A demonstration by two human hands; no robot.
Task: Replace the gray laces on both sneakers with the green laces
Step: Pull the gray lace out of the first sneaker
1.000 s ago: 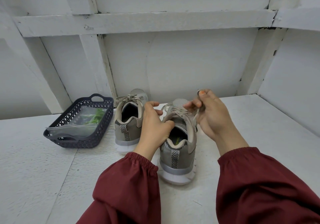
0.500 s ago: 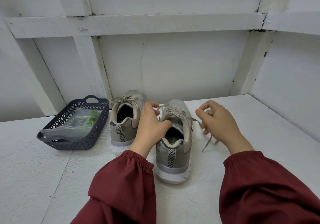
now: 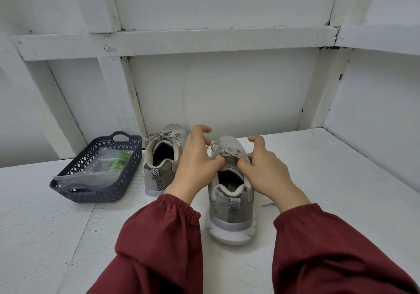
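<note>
Flat gray laces (image 3: 225, 152) sat threaded in the nearer gray mesh sneaker with a white sole (image 3: 230, 199), which stood heel toward the camera, directly between the two hands. Left hand (image 3: 196, 165) on the sneaker's left side: thumb pressed in at the uppermost lace crossing, the other fingers curled above it, a thin strand running past them. Right hand (image 3: 264, 171) on the sneaker's right side: thumb and curled fingers pinched the gray laces at the top eyelets, index finger lifted apart over the toe. One loose lace end (image 3: 269, 204) lay on the white painted tabletop (image 3: 336, 180), just under the right wrist. Second matching gray sneaker (image 3: 161, 168) stood just left of the left hand, heel also toward the camera, its own lace tied in a bow (image 3: 161, 135). Further left of that, well apart from both hands, a dark perforated plastic basket (image 3: 75, 193) held a clear plastic bag (image 3: 91, 175) with bright green laces (image 3: 120, 160) inside. Dark red gathered sleeves (image 3: 159, 237) covered both forearms. White boarded wall (image 3: 238, 93) rose beyond the hands.
</note>
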